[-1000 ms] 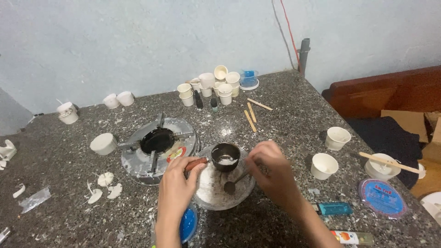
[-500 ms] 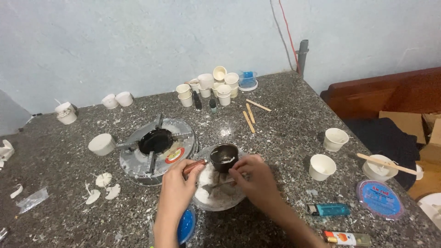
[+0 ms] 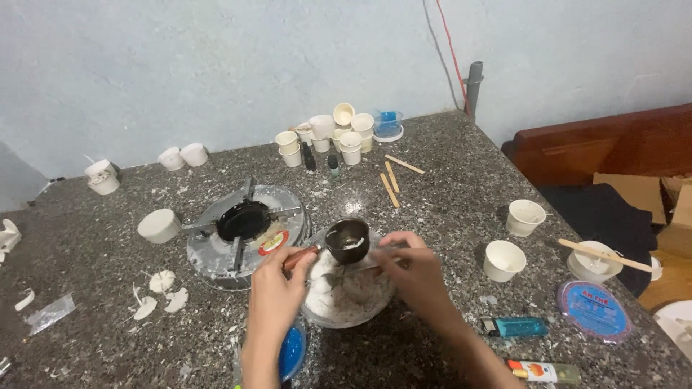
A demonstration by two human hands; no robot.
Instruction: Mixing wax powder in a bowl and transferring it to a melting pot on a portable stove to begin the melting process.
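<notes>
Small stove is sitting on the left; left hand is gripping the little pot by its handle, over the bowl; right hand is pinching a spoon into that bowl.

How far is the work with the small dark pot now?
Done: some white pieces lie on the table. In hand: the left hand holds the small dark pot over the bowl of white flakes while the right hand works a spoon there. Left: several white cups look empty.

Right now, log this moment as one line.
left hand: holds small dark pot by handle | right hand: holds spoon | below: bowl
</notes>
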